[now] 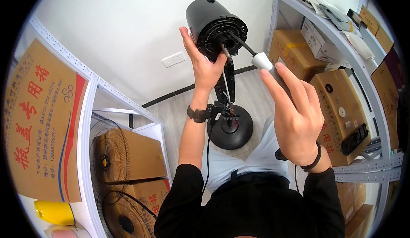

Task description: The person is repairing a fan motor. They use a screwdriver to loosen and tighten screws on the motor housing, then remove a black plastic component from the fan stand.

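one black fan motor (215,22) is held up in front of the white wall, its domed back pointing up and away, its open ribbed face turned down toward the person and a little right. its long axis runs from upper left to lower right, in line with the short shaft sticking out of the face. the left hand (204,65) cups the motor from the left and below, fingers spread along its side and thumb up by the face. the right hand (297,118) is wrapped firmly round the grey handle of one screwdriver (256,56), whose dark shank slants up-left with its tip in the motor's face. under the motor, one neck with loose wires runs down to one round black base (230,129) on the floor. two fan grilles (109,161) lean by boxes on the left shelf (87,110). one yellow container (54,211) sits at lower left. the right rack (341,50) carries several cardboard boxes.
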A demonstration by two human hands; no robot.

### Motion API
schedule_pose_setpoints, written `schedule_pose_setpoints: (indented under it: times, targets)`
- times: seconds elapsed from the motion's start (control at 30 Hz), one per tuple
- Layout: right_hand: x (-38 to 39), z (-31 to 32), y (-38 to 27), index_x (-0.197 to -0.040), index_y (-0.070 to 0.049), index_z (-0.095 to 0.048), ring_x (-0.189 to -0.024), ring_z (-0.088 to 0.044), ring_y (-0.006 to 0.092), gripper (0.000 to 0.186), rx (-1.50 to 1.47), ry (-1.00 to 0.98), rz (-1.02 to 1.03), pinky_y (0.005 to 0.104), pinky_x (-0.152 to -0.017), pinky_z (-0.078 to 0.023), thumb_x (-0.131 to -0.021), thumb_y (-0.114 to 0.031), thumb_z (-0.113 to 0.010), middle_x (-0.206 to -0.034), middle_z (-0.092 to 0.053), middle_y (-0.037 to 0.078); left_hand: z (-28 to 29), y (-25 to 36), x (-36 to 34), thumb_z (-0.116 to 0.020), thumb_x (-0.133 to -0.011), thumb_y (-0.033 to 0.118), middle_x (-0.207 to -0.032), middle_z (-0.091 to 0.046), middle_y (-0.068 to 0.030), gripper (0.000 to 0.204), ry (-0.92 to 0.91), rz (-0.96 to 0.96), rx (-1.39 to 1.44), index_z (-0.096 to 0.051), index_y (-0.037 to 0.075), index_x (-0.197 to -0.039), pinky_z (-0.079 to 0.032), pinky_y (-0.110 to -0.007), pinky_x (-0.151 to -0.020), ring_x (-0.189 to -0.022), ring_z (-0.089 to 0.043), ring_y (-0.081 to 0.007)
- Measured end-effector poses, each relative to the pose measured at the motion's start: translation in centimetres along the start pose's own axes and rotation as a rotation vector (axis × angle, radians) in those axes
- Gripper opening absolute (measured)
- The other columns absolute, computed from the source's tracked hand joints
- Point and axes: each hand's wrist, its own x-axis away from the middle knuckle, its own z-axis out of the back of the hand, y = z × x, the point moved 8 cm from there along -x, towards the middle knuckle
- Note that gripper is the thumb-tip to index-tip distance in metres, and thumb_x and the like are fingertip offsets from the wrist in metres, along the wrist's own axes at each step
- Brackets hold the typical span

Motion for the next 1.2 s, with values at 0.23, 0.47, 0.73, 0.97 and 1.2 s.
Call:
schedule_pose_setpoints:
  times: [0.23,0.47,0.73,0.97,1.2]
  targets:
    - [0.1,-0.5,0.3,-0.106,-0.010,-0.074,-0.085,-0.062,0.0239,0.047,-0.060,0.004,0.015,0.0321,-0.070,-0.054,-0.060,-0.002,-0.068,-0.114,-0.067,0.006,-0.1,2.7,-0.5,-0.075,-0.078,0.005,-0.157,-0.022,-0.0211,0.079,-0.037,-0.218,-0.129,-0.040,0.013,-0.148,-0.031,-0.048,-0.115,-0.143,-0.029,-0.0396]
    - [0.4,-1.3,1.2,-0.104,-0.007,-0.074,-0.088,-0.062,0.0258,0.042,-0.142,0.070,0.045,0.0341,-0.075,-0.052,-0.062,0.001,-0.071,-0.112,-0.068,0.007,-0.1,2.9,-0.9,-0.069,-0.073,-0.002,-0.156,-0.019,-0.0230,0.074,-0.026,-0.164,-0.113,-0.049,0.014,-0.143,-0.037,-0.049,-0.111,-0.141,-0.031,-0.0433]
    - [0.4,-0.2,1.0,-0.092,-0.004,-0.076,-0.093,-0.064,0.0221,0.027,-0.073,0.114,0.119,0.0301,-0.075,-0.047,-0.066,-0.003,-0.072,-0.106,-0.072,0.003,-0.2,3.5,-0.7,-0.074,-0.075,0.003,-0.154,-0.026,-0.0193,0.074,-0.013,-0.187,-0.166,-0.048,0.015,-0.144,-0.036,-0.046,-0.112,-0.140,-0.034,-0.0380]
    - [-0.5,-0.2,1.3,-0.102,-0.008,-0.074,-0.090,-0.064,0.0219,0.034,-0.041,0.010,0.080,0.0306,-0.074,-0.047,-0.068,-0.006,-0.073,-0.106,-0.072,0.004,-0.4,3.7,-0.8,-0.072,-0.075,0.001,-0.154,-0.026,-0.0200,0.072,-0.009,-0.156,-0.177,-0.050,0.015,-0.142,-0.037,-0.045,-0.111,-0.140,-0.035,-0.0385]
    - [0.4,-2.8,4.1,-0.124,-0.011,-0.065,-0.071,-0.066,0.0248,0.045,-0.275,-0.215,-0.309,0.0330,-0.060,-0.051,-0.082,-0.021,-0.077,-0.089,-0.068,0.010,-0.4,3.2,-0.7,-0.072,-0.078,0.002,-0.154,-0.024,-0.0201,0.069,0.001,-0.148,-0.203,-0.050,0.015,-0.142,-0.039,-0.045,-0.110,-0.139,-0.035,-0.0383]
